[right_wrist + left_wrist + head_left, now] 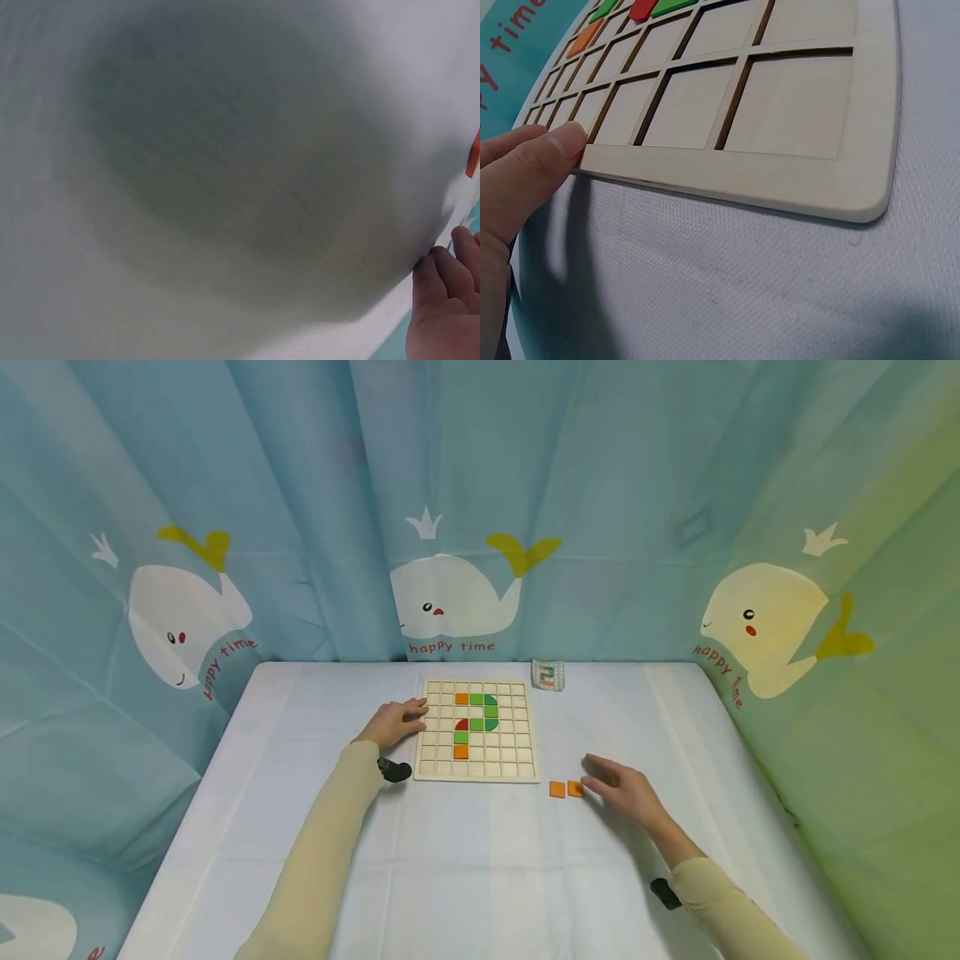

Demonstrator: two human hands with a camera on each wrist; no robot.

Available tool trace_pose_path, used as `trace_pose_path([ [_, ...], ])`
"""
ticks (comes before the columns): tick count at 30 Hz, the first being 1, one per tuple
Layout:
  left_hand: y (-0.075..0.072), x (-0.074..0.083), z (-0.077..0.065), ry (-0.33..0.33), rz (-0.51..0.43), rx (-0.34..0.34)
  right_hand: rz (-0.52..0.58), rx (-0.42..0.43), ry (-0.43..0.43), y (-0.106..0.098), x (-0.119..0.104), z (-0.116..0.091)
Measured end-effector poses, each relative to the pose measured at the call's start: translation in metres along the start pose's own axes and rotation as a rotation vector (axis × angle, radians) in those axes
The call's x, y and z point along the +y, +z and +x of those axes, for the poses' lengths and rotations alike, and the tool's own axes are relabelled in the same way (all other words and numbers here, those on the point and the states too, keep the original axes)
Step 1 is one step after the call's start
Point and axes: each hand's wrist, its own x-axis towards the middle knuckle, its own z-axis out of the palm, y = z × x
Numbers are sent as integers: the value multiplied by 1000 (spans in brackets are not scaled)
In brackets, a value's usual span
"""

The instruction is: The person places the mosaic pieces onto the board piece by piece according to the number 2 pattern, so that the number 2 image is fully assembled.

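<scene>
A wooden grid board (pixel 440 768) lies flat on the table, with coloured tiles set in some of its squares in a hooked line. These include an orange tile (pixel 461 752), a green tile (pixel 461 738), a red rounded tile (pixel 461 726) and a dark green rounded tile (pixel 491 725). My left hand (pixel 392 724) rests at the board's left edge; in the left wrist view its thumb (pixel 568 141) touches the rim. Two loose orange squares (pixel 557 789) lie off the board's lower right corner. Beside the right-hand one hovers my right hand (pixel 626 791), fingers extended, holding nothing visible.
A small patterned card (pixel 548 675) showing a coloured figure on a grid lies at the table's back edge. White cloth covers the table (pixel 465 868). Blue-green curtains (pixel 600 510) printed with whales hang behind it and along both sides.
</scene>
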Motion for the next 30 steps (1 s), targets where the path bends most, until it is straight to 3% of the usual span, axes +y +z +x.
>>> trace_pose_path([
  [13, 2, -1, -1, -3, -5, 11, -97, -49, -172, 7, 4, -5],
  [21, 2, -1, -1, -8, -7, 16, -86, -18, -259, 9, 8, -5],
  [30, 2, -1, 0, -4, -13, 17, -88, -4, -266, 12, 9, -5],
])
